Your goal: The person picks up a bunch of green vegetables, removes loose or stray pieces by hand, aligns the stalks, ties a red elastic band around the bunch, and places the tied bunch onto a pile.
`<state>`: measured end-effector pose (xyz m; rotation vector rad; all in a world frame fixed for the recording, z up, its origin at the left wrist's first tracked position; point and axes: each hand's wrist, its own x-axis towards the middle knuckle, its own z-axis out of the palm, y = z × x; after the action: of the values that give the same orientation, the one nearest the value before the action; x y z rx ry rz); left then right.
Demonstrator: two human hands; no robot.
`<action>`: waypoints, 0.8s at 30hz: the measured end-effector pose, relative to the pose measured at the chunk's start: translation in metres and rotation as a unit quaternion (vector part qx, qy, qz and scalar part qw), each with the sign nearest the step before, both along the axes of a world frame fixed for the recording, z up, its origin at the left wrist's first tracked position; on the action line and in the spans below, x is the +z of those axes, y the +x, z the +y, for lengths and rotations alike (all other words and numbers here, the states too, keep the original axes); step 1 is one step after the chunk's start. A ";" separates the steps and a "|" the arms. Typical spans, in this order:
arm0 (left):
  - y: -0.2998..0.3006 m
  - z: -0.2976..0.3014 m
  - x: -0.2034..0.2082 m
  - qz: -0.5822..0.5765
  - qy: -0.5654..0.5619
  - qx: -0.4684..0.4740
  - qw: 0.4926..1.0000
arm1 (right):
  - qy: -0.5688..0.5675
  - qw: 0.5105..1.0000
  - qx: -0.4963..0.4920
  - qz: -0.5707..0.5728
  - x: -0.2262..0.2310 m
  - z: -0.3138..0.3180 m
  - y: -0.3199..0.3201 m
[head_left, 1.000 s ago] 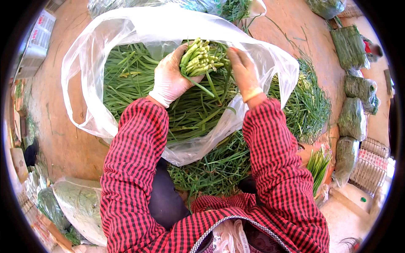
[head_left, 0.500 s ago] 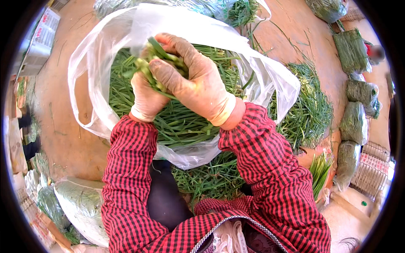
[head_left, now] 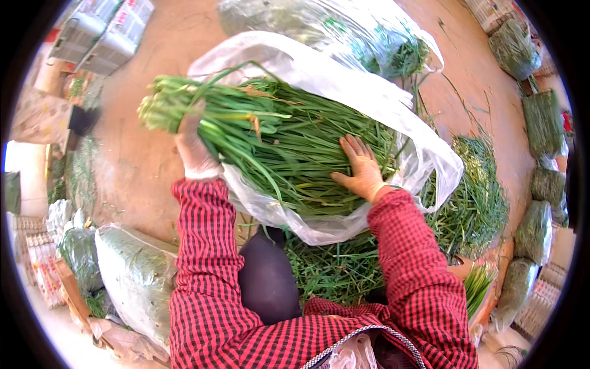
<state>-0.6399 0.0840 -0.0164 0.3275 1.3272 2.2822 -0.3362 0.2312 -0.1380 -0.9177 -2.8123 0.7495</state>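
Note:
A bunch of Chinese chives (head_left: 166, 101) stretches from the left rim into an open clear plastic bag (head_left: 424, 123). My left hand (head_left: 195, 144), in a thin glove, is closed round it near the pale stem ends, its fingers partly hidden behind the stalks. Inside the bag lies a thick layer of long green chive leaves (head_left: 307, 147). On the right part of these leaves rests my right hand (head_left: 362, 172), palm down with its fingers spread.
A filled plastic bag of greens (head_left: 319, 27) lies beyond the open bag. Loose chives (head_left: 473, 190) are heaped on the floor to its right. Wrapped green bundles (head_left: 544, 126) line the far right. Another full bag (head_left: 132, 264) stands at left, and white boxes (head_left: 117, 37) at back left.
My hands, together round the stems above the bag, have parted. The left has swung the bunch left and laid it lower; the right has moved down onto the leaves and opened. The view has shifted.

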 end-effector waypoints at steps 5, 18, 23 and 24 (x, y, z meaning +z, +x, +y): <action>0.025 -0.079 0.107 0.129 0.041 -0.057 0.989 | -0.261 0.952 -0.034 0.154 0.112 -0.008 0.003; 0.245 -0.069 0.188 -0.328 0.249 -0.312 0.857 | 0.051 0.965 0.093 0.242 0.331 -0.166 0.084; 0.332 -0.084 0.073 -0.471 0.148 -0.368 0.788 | -0.230 0.954 -0.071 0.178 0.237 -0.215 0.207; 0.349 -0.087 0.050 -0.521 0.135 -0.387 0.748 | -0.313 0.929 -0.117 0.162 0.225 -0.227 0.225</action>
<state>-0.2906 -0.0034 0.0333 -0.2751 0.1741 1.4477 -0.1113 0.0041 0.0870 -1.0527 -2.1432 1.6285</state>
